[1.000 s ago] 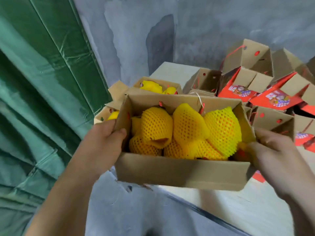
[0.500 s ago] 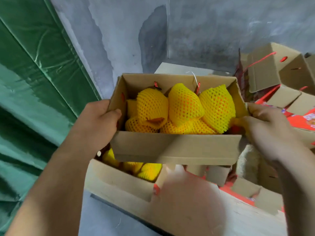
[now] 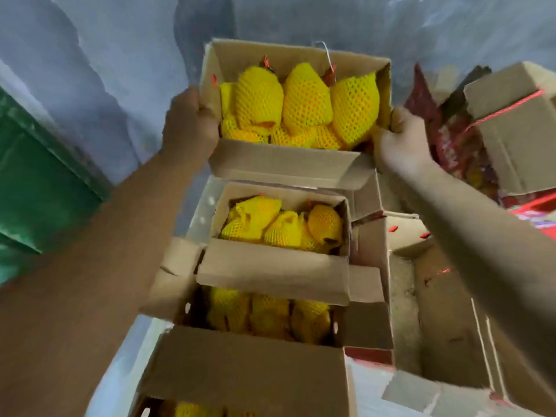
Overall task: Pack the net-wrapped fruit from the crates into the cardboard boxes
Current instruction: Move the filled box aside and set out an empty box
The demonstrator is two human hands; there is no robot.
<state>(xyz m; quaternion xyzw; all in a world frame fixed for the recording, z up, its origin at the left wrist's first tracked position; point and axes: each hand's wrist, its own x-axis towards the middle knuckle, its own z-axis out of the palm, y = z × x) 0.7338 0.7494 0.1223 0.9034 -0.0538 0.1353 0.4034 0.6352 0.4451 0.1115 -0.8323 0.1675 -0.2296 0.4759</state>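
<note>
Both hands held one filled cardboard box (image 3: 288,162) up at the far end of a row of packed boxes: the left hand (image 3: 189,124) gripped its left wall with the thumb hooked over the rim, and the right hand (image 3: 400,142) curled round its right end. Net-wrapped fruit (image 3: 307,97) was heaped above the rim. The risk, as I judge it, was a tilt spilling the top fruit, or the unsealed box buckling at the grips. A second filled box (image 3: 270,275) sat nearer, a third (image 3: 240,365) nearer still. The bottom of the held box was hidden, the right-hand boxes blurred, and no crates showed.
</note>
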